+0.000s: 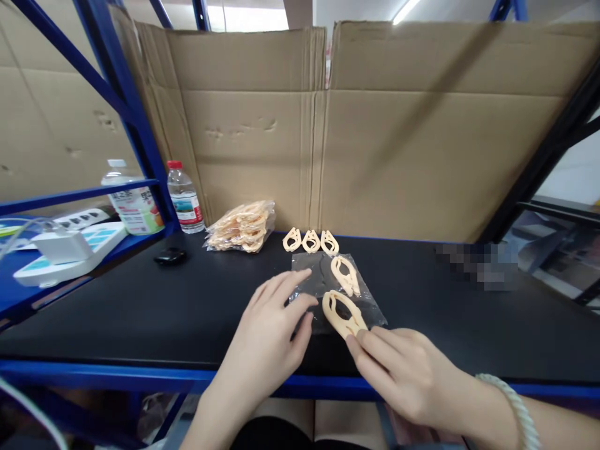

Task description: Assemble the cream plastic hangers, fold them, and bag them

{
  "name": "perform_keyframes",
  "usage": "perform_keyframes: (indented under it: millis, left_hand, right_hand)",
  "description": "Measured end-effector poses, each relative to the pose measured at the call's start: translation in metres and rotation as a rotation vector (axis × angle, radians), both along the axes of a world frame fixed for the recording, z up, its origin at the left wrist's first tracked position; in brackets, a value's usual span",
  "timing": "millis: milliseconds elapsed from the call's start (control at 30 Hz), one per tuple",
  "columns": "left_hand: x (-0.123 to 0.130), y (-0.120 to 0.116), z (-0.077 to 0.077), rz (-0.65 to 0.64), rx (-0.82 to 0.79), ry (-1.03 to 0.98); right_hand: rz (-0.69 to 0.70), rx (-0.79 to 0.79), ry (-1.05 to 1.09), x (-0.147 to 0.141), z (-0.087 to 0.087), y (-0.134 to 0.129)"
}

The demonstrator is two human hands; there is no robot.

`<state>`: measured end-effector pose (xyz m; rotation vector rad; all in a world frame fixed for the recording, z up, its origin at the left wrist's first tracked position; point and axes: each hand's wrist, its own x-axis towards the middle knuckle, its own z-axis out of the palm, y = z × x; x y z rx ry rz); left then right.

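Observation:
My right hand [407, 369] grips one end of a cream plastic clip [334, 311], an oval frame with a hollow middle, held above the near side of a clear plastic bag [307, 270]. Another cream clip [341, 269] lies at the bag's right part. My left hand [276, 325] is over the bag's left edge, fingers apart and curved, nothing between them. Behind the bag stand three similar pieces in a row: a left one [287, 244], a middle one [306, 244] and a right one [334, 245].
A filled bag of cream pieces [241, 226] sits at the back left, beside a red-capped bottle [186, 203]. A black object [170, 255] lies nearer. Cardboard [435, 144] walls the back of the black table [140, 312]. Power strips [75, 253] are far left.

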<state>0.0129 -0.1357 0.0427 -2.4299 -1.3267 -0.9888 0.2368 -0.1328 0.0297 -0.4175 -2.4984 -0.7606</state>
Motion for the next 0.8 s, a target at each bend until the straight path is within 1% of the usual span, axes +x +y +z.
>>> perform_keyframes:
  millis: [67, 133, 233, 333, 433, 533, 667, 800]
  left_hand:
    - [0.0, 0.009, -0.015, 0.001, -0.094, 0.087]
    - [0.001, 0.016, -0.027, 0.024, -0.152, 0.133]
    - [0.0, 0.019, -0.039, 0.058, -0.225, 0.16]
    - [0.0, 0.021, -0.047, 0.065, -0.261, 0.131]
    - [0.001, 0.022, -0.052, 0.031, -0.24, 0.05]
    - [0.002, 0.024, -0.053, -0.027, -0.226, -0.005]
    - [0.002, 0.025, -0.052, -0.092, -0.243, -0.044]
    - [0.001, 0.024, -0.054, -0.083, -0.236, -0.048]
  right_hand:
    - [-0.029, 0.003, 0.004, -0.004, -0.005, 0.001]
    - [-0.067, 0.004, 0.017, -0.008, -0.01, 0.003]
    - [-0.105, 0.026, 0.037, -0.013, -0.014, 0.007]
    - [-0.126, 0.015, 0.039, -0.016, -0.015, 0.009]
    - [-0.16, -0.02, 0.026, -0.022, -0.012, 0.011]
    - [-0.203, -0.021, -0.03, -0.035, -0.01, 0.019]
    - [-0.249, 0.01, -0.132, -0.056, -0.014, 0.042]
    - [-0.306, -0.022, -0.232, -0.073, -0.023, 0.065]
